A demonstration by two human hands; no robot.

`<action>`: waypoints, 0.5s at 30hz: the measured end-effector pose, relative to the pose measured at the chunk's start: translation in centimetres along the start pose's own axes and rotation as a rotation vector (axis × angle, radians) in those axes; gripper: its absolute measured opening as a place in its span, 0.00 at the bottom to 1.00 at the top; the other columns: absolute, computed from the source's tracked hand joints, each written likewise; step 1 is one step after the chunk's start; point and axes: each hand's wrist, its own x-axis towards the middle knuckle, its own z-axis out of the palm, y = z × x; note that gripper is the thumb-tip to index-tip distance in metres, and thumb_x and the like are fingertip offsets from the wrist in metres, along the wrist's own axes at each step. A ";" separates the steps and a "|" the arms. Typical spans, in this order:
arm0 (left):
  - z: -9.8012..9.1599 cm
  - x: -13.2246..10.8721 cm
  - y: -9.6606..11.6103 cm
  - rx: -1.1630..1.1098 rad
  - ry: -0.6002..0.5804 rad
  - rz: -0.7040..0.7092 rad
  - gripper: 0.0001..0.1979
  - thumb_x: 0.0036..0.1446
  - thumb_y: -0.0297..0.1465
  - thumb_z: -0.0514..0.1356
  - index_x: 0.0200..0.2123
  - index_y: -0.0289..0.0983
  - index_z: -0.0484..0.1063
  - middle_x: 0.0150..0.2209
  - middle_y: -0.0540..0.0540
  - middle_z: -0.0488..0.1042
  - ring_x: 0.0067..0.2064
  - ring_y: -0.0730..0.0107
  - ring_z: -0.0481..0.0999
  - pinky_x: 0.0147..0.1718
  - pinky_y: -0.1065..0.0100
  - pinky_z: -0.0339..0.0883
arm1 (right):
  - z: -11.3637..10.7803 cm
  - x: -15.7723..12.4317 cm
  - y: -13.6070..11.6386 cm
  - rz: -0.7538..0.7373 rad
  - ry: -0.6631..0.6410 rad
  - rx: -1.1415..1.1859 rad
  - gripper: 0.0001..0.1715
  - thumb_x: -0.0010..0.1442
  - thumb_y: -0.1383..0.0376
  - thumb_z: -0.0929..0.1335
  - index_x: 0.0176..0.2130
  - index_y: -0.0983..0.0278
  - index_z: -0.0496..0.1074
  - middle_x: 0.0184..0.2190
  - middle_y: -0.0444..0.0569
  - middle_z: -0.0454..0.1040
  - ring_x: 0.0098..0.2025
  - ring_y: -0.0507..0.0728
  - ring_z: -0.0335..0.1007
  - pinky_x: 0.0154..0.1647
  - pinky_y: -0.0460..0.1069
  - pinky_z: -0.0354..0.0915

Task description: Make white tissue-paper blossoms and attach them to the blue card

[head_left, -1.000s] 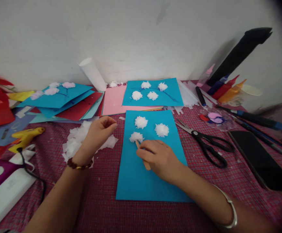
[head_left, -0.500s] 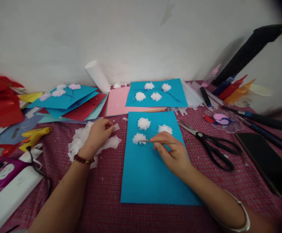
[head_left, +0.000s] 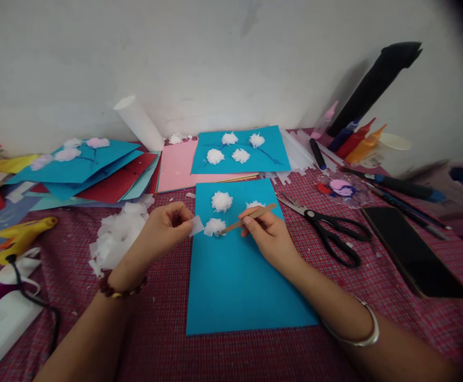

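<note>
Between the thumb and fingers of my left hand (head_left: 165, 228) is a small white paper square (head_left: 196, 226), just over the left edge of a blue sheet (head_left: 231, 286). My right hand (head_left: 271, 236) grips a thin brown stick (head_left: 247, 218), its tip touching the lower left white paper puff (head_left: 214, 227). Another puff (head_left: 221, 201) sits above that one, and a third (head_left: 255, 205) is partly hidden behind my right hand. A pile of white paper pieces (head_left: 116, 239) lies to the left, partly behind my left wrist.
Black-handled scissors (head_left: 327, 228) and a phone (head_left: 414, 252) lie to the right. Behind is a blue card with several puffs (head_left: 271, 154). At the left are stacked cards (head_left: 104, 175), a yellow glue gun (head_left: 26, 236) with a cord, and a white power strip (head_left: 8, 329).
My left hand has moved from the paper pile to the blue sheet with a white square. My right hand has tilted the stick more steeply. The whole view has shifted.
</note>
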 end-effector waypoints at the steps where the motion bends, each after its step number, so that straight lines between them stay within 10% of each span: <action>1: 0.0 0.1 -0.1 0.008 -0.024 0.001 0.06 0.48 0.30 0.58 0.22 0.38 0.63 0.25 0.50 0.71 0.24 0.74 0.66 0.21 0.72 0.57 | 0.1 0.1 0.1 0.002 -0.005 0.008 0.10 0.59 0.59 0.65 0.37 0.62 0.72 0.27 0.44 0.72 0.26 0.53 0.70 0.25 0.47 0.63; 15: 2.0 0.3 -0.6 0.031 -0.330 0.087 0.07 0.54 0.30 0.57 0.31 0.36 0.75 0.30 0.49 0.74 0.31 0.71 0.71 0.29 0.71 0.62 | 0.3 0.9 1.1 0.017 0.026 0.042 0.10 0.58 0.59 0.67 0.37 0.62 0.75 0.33 0.46 0.76 0.25 0.50 0.70 0.26 0.47 0.65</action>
